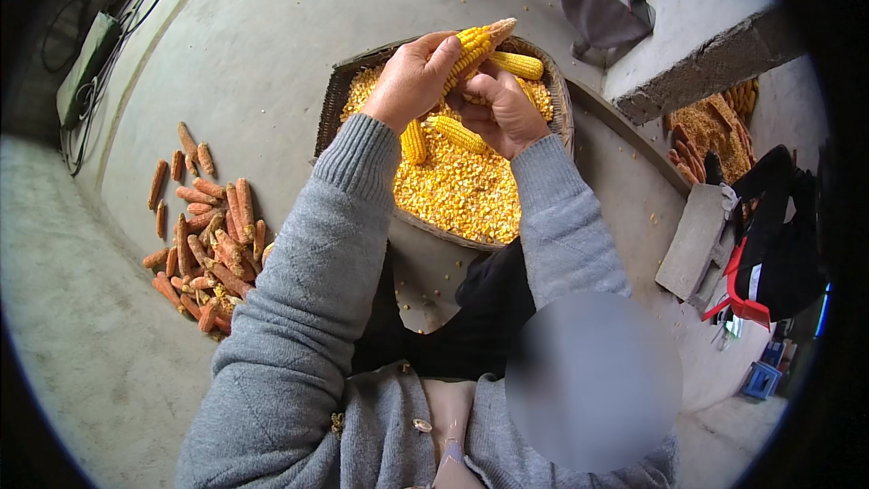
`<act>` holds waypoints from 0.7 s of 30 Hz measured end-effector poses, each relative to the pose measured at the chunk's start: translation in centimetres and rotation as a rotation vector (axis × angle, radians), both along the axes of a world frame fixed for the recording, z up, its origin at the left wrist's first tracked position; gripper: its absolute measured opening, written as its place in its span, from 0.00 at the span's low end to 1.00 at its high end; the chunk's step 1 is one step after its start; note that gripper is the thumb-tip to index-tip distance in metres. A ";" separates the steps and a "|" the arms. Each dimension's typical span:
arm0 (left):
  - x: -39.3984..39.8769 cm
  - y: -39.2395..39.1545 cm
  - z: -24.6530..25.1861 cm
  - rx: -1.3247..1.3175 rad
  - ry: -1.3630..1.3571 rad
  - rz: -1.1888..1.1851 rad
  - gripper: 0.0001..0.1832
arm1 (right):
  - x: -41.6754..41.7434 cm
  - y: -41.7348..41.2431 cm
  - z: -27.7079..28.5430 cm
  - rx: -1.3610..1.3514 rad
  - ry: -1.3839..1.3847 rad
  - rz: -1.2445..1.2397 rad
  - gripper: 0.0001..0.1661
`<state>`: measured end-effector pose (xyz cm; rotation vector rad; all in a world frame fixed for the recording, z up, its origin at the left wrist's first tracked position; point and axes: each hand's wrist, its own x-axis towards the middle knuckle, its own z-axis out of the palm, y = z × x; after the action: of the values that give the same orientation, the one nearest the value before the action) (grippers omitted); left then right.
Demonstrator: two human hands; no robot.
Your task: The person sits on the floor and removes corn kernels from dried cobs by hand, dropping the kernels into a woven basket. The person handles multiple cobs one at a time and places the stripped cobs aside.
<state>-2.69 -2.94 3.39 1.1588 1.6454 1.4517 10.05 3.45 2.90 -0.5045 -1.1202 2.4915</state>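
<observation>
My left hand (417, 78) grips a partly shelled ear of yellow corn (468, 54), tilted with its bare, pale tip up and to the right. My right hand (502, 109) closes on the ear's lower right side, its thumb and curled fingers against the cob; part of its grip is hidden. Both hands are above a woven basket (565, 105). Loose corn kernels (461, 197) fill the basket. On them lie three visible whole ears: one beneath my hands (458, 134), one near my left wrist (413, 144), and one at the far right (519, 65).
To the left, a heap of bare reddish cobs (210, 244) lies on the concrete floor (271, 34). At right are a concrete ledge (706, 58), a hollow block (696, 238) and a black-and-red item (753, 285). More cobs and husk-like debris (713, 136) lie beyond. Cables (112, 75) run at far left.
</observation>
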 end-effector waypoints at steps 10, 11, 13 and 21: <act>0.0 0.1 -0.4 -0.031 0.093 -0.007 0.21 | -0.4 -0.4 0.0 0.089 -0.102 -0.064 0.17; 0.0 0.2 -0.5 -0.032 0.098 -0.007 0.21 | -0.6 -0.6 0.0 0.103 -0.122 -0.095 0.17; 0.0 0.3 -0.8 -0.044 0.139 0.010 0.21 | -0.9 -1.1 0.1 0.126 -0.161 -0.156 0.16; -0.2 0.3 -0.8 0.034 -0.118 -0.043 0.22 | -0.1 -0.2 0.0 0.100 -0.062 -0.009 0.19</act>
<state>-2.91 -2.60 2.64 1.0984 1.5120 1.4977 9.90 3.26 2.95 -0.5598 -1.2559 2.4124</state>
